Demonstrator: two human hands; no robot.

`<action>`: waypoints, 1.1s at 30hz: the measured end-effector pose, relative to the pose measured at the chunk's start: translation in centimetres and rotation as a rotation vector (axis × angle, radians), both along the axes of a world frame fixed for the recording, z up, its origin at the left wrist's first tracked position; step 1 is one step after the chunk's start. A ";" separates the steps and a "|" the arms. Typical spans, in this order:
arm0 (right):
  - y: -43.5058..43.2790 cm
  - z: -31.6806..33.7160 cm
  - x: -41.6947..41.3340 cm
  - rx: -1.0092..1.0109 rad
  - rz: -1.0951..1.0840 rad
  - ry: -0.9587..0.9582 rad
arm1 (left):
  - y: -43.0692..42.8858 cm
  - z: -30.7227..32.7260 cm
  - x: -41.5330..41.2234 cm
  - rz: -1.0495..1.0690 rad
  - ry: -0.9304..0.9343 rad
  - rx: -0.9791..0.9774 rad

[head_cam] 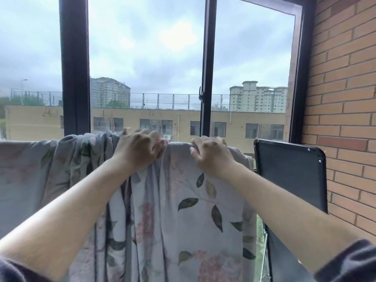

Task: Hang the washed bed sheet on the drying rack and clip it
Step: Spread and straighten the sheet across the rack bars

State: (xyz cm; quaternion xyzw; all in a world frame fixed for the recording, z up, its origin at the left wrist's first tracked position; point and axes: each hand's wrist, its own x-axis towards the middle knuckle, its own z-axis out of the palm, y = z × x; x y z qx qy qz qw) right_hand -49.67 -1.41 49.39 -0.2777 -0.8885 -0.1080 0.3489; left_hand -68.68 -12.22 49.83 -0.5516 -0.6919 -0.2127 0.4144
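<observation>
**A:** What is the bed sheet (183, 210) like to hold?

**B:** Soft and floppy, I think, and maybe heavy if it is wet. It bunches up easily. The best place to hold it is the top fold, where it goes over the bar.

**A:** What are the hands doing?

**B:** The left hand (140, 151) has its fingers curled round a bunch of sheet at the top. The right hand (211, 155) is just beside it and grips the top fold too.

**A:** Where is the sheet?

**B:** It hangs over the drying rack, in front of the window frame (75, 78). The bar is hidden under the cloth. On the left the sheet is scrunched up. Under the hands it hangs flatter.

**A:** Any clips?

**B:** I cannot see one for sure, so I think the clipping is not done yet.

**A:** What else is there?

**B:** A black panel (291, 171) on the right, then a brick wall (341, 98).
</observation>
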 end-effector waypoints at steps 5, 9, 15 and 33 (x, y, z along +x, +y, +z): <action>-2.0 -0.5 -6.1 0.055 0.152 0.044 | -5.6 -0.2 -4.4 0.129 -0.056 0.156; -4.0 -0.3 -9.4 0.052 0.258 0.134 | -10.3 -0.7 -9.4 0.223 -0.220 0.201; -9.7 0.5 -15.5 0.224 0.245 0.078 | -16.9 -2.3 -15.0 0.274 -0.142 0.150; -23.4 1.2 -32.3 0.181 0.150 -0.060 | -29.5 -2.4 -30.8 0.026 -0.173 0.159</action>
